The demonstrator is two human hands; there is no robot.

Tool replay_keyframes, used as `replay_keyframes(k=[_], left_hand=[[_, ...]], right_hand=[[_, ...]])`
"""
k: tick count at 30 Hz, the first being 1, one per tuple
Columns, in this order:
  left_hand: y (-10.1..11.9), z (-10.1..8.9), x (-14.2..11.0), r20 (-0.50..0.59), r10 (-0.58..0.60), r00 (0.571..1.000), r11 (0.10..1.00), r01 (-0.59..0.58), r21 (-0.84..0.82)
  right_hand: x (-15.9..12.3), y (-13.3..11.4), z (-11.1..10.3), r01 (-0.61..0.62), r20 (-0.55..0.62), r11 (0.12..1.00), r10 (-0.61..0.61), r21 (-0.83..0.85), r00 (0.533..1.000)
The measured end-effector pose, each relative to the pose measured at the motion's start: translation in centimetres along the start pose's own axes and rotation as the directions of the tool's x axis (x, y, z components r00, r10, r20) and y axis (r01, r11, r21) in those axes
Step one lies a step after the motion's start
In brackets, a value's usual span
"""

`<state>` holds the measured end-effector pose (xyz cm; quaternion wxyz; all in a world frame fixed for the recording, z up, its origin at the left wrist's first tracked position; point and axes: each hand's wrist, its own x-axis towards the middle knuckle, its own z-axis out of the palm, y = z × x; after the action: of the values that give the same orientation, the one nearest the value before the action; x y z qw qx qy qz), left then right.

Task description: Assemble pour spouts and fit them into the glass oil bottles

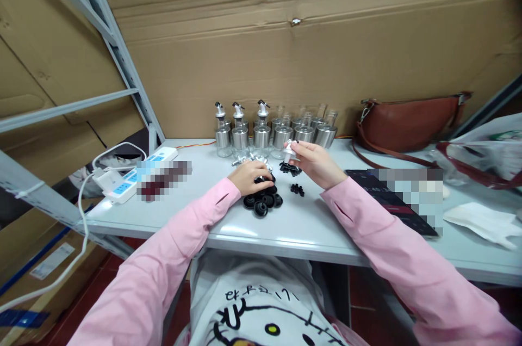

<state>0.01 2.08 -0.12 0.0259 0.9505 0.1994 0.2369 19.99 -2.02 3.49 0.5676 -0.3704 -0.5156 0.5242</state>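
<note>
In my right hand [318, 162] a white pourer spout [289, 153] is pinched between thumb and fingers, held above the table. My left hand [249, 176] curls over the pile of round black rubber stoppers [261, 208], fingers closed around one at its top. White and silvery pourer parts [256, 161] lie just behind that hand, partly covered by it. Beneath the spout is a small heap of black flat pieces [290, 168]. Nearer me sit several tiny black caps [297, 189].
Glass bottles with steel sleeves [283, 136] stand in rows at the back; 3 front-left ones carry pourers [262, 109]. A power strip [122, 188] lies left. On the right are a dark flat screen [391, 199], a brown bag [408, 120] and a white tissue [481, 221].
</note>
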Motion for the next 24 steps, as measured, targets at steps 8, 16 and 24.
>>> replay_keyframes(k=[8, 16, 24], left_hand=[[-0.13, 0.47, 0.22, 0.049, 0.044, 0.998, 0.999, -0.043, -0.023], [0.38, 0.35, 0.19, -0.019, 0.049, 0.999, 0.998, -0.048, 0.032], [0.83, -0.50, 0.28, -0.403, -0.048, 0.914, 0.989, 0.099, 0.107]], right_hand=[[0.04, -0.14, 0.12, -0.014, 0.001, 1.000, 0.014, -0.006, 1.000], [0.05, -0.10, 0.11, -0.016, 0.003, 1.000, 0.016, 0.018, 1.000], [0.08, 0.10, 0.14, -0.093, 0.082, 0.996, 0.091, 0.011, 0.992]])
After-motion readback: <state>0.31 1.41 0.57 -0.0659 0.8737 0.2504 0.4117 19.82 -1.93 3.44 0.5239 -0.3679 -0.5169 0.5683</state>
